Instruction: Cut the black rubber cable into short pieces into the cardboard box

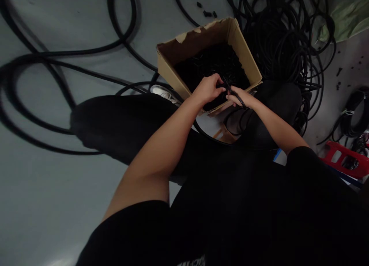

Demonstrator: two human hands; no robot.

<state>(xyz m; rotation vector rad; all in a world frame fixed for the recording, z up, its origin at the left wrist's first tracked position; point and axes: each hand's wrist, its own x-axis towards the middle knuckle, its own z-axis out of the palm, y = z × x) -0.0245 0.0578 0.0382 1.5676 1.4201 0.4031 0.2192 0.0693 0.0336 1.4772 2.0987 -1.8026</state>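
Over the near side of an open cardboard box (248, 52), my two hands work close together. My left hand (209, 89) is closed in a pinch, thumb and fingertips together; anything dark between them blends into the box's contents. In my right hand (240, 97) is a dark tool with a black looped handle (238, 100), which looks like scissors and points at my left fingertips. Many short black pieces (207, 60) fill the box below both hands.
A large tangle of black cable (276, 43) lies on the floor right of the box. Thick black cable loops (77, 50) spread across the left. Small black pieces (206, 14) lie beyond the box. A red plastic stool-like object (346, 158) and a tied coil (356, 112) are at right.
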